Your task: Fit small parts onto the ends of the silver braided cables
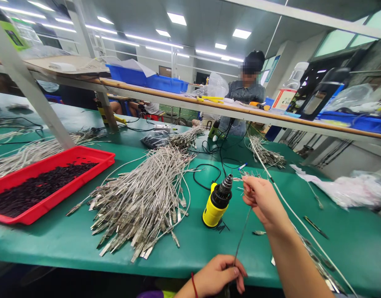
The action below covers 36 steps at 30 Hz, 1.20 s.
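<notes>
Head view: left hand (220, 273) and right hand (260, 198) pinch cable (243, 229); red tray (69, 187) holds black pieces (44, 186)

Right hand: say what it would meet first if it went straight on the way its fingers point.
Most likely the metal nozzle of the yellow heat gun, just beyond the wire ends held in the right hand; depth is unclear here.

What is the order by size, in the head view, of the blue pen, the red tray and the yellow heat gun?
1. Red tray, reaching the left picture edge
2. Yellow heat gun
3. Blue pen
</notes>
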{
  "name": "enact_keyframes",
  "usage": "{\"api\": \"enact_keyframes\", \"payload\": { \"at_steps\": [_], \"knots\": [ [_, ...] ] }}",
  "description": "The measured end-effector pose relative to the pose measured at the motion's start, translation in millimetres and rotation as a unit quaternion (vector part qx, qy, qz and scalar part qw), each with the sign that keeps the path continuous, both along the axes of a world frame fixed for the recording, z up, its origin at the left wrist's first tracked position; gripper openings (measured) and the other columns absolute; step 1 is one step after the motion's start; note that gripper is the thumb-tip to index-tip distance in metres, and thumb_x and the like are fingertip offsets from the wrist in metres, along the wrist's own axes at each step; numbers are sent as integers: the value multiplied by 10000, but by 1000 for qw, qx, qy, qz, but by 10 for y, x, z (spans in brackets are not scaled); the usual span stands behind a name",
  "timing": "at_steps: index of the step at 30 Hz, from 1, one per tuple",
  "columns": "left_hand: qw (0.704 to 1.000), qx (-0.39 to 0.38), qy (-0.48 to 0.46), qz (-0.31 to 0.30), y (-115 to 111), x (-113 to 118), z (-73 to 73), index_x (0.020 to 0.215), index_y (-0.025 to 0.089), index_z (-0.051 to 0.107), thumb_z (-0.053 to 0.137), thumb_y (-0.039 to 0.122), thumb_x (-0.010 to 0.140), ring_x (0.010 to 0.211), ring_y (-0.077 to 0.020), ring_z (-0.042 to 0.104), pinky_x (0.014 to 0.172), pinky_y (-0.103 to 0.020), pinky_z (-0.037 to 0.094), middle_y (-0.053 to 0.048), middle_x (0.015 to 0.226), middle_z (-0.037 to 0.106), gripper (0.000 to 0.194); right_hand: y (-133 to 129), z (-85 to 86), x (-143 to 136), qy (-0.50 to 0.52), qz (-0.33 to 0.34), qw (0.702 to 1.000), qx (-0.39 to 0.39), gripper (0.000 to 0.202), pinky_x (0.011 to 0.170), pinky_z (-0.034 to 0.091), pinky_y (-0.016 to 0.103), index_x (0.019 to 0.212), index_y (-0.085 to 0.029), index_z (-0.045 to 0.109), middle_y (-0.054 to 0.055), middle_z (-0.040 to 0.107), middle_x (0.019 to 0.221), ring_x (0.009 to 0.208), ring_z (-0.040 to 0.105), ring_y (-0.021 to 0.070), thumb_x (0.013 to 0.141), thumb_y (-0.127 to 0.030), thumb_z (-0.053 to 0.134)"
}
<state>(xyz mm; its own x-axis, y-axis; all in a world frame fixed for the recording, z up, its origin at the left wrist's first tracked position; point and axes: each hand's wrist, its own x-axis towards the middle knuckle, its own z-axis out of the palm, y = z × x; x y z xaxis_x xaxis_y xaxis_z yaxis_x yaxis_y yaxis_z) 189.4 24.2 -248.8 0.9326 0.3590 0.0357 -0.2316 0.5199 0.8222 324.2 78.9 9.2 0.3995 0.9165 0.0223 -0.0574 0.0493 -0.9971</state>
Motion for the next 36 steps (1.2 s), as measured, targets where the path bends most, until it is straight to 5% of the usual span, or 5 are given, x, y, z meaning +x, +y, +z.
{"api": "enact_keyframes", "payload": {
  "at_steps": [13, 17, 21, 25, 36],
  "knots": [
    [1000, 9, -7, 7, 10, -7, -5, 987, 104, 721, 715, 514, 880, 698, -165, 664, 760, -304, 497, -74, 770, 721, 424, -31, 36, -2, 3, -20, 1000, 18, 411, 478, 136, 278, 607, -187, 501, -91, 250, 538, 504, 163, 78, 934, -374, 667],
    [1000, 14, -16, 7, 14, -31, 9, 1103, 124, 725, 765, 477, 869, 853, -182, 685, 862, -336, 501, -106, 949, 740, 425, -190, 109, 18, -136, -101, 984, 50, 414, 504, 172, 312, 634, -185, 561, -57, 343, 569, 529, 261, 102, 943, -440, 665],
    [999, -2, -38, -8, 4, -28, -32, 1209, 155, 682, 777, 474, 870, 812, -170, 700, 810, -316, 502, -96, 958, 721, 475, -368, 282, 52, -401, -184, 897, 39, 371, 510, 231, 321, 766, -171, 728, -36, 405, 542, 523, 332, 130, 944, -487, 651],
    [998, -4, -55, -24, 5, -1, -87, 1243, 134, 660, 714, 536, 903, 638, -143, 673, 692, -278, 475, -76, 823, 706, 529, -375, 472, 62, -576, -118, 807, 46, 325, 548, 290, 312, 796, -198, 739, -16, 517, 574, 545, 408, 144, 978, -433, 609],
    [999, -2, -29, -15, 38, -25, -38, 1179, 107, 677, 737, 550, 870, 665, -149, 654, 738, -301, 476, -84, 846, 707, 544, -147, 709, -15, -768, 19, 639, 35, 324, 642, 341, 332, 802, -210, 662, 48, 677, 779, 726, 626, 198, 1045, -324, 481]
  ]
}}
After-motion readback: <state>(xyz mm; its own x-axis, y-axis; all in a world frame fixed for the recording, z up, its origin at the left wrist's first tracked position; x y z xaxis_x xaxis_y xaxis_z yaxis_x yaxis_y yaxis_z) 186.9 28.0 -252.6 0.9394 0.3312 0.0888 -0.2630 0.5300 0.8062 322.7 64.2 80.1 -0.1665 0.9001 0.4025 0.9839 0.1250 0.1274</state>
